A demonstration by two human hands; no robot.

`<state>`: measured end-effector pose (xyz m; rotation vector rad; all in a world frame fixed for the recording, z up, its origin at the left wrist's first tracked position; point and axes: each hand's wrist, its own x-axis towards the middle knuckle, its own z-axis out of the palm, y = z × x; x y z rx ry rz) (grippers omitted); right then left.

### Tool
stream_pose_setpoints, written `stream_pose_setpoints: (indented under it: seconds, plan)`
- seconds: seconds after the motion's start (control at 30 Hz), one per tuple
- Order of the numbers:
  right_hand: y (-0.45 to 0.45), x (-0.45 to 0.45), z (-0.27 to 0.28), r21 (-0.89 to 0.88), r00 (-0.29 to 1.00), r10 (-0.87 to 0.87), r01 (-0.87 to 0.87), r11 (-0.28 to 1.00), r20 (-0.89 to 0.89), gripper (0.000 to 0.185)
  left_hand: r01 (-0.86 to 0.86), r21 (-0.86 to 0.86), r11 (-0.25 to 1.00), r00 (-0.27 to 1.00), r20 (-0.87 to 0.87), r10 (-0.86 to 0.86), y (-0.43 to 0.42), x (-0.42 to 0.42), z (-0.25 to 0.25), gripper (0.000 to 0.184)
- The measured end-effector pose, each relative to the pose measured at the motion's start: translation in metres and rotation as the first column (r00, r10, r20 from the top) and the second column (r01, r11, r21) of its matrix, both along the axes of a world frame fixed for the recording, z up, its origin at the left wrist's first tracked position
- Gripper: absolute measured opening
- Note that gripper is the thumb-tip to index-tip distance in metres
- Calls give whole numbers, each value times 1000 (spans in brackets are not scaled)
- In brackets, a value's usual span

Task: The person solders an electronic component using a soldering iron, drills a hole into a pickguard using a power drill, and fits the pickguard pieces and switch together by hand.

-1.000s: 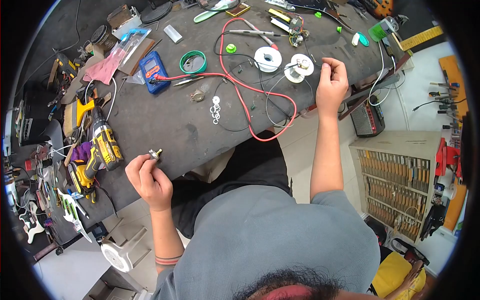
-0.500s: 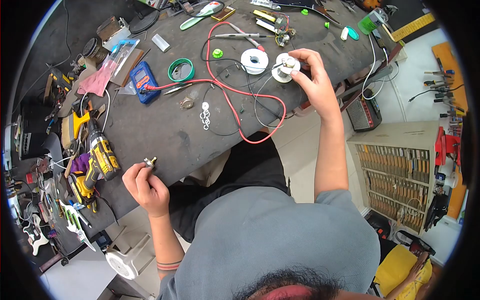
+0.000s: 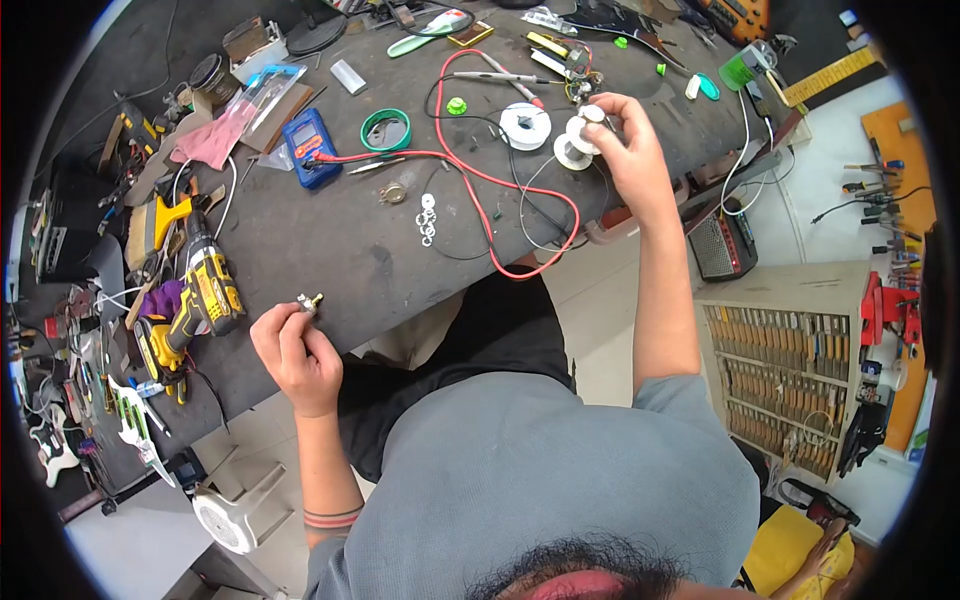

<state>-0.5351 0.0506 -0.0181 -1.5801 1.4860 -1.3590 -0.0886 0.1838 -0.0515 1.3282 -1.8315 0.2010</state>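
Observation:
Between the fingertips of my left hand [image 3: 300,358] is a small metal potentiometer [image 3: 310,302], held over the front edge of the dark workbench [image 3: 350,240]. My right hand [image 3: 632,150] has its thumb and fingers on small white round parts [image 3: 592,116] above a white spool [image 3: 572,152]. A second white spool [image 3: 526,127] lies just left of it. Red and black test leads loop over the bench from a blue multimeter [image 3: 311,148]. Several white washers [image 3: 427,220] and another round metal part [image 3: 393,193] lie between my hands.
A yellow drill [image 3: 208,292] and cluttered tools lie on the left. A green ring-shaped container [image 3: 386,130] sits near the multimeter. Beyond the right bench edge stand a small amplifier [image 3: 722,245] and a tool rack [image 3: 785,370]. Another person's yellow clothing [image 3: 800,550] shows at lower right.
My right hand has moved left from beside the spool and closed onto the white parts above it. My left hand still holds the potentiometer. The whole view has shifted slightly.

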Motion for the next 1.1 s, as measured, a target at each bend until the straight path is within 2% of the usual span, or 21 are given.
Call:
stream_pose_setpoints:
  seconds: [0.03,0.17,0.27,0.33,0.4,0.5,0.6,0.63,0.73,0.77,0.87,0.97,1.1]
  plan:
    - [-1,4,5,14,990,16,-19,1000,142,28,2,-2,1000,1000,0,-2,0,0,1,30]
    - [-1,30,28,-235,864,202,-100,967,461,28,17,-7,1000,1000,-27,-17,1,0,1,33]
    - [2,60,47,-331,766,363,-207,921,531,27,33,-26,999,999,-39,-34,2,3,3,33]
    - [8,89,55,-407,727,450,-253,878,519,26,48,-56,997,995,-80,-52,2,6,9,31]
    - [22,119,65,-411,701,503,-317,855,505,32,54,-101,993,988,-137,-68,2,0,22,30]
    - [38,159,73,-406,630,604,-449,796,487,45,178,-124,976,920,-330,-210,4,-22,58,29]
    - [52,185,76,-420,537,720,-586,693,440,49,264,-116,957,844,-453,-288,7,-46,105,42]
    - [58,191,76,-391,546,718,-605,694,432,53,275,-127,953,826,-476,-302,7,-51,115,41]
    - [68,204,77,-395,530,758,-647,652,382,56,325,-8,946,828,-480,-289,18,-47,116,30]
    - [72,208,78,-401,526,763,-650,645,375,59,316,38,948,785,-571,-239,22,-50,115,16]
    - [75,215,76,-375,544,759,-661,650,357,59,501,121,857,573,-789,-223,35,-43,108,9]
    - [78,222,74,-363,453,762,-687,629,463,54,494,21,869,453,-860,-237,35,-46,106,6]
    - [80,226,65,-291,457,740,-715,636,494,33,469,6,883,484,-838,-252,37,-43,104,7]
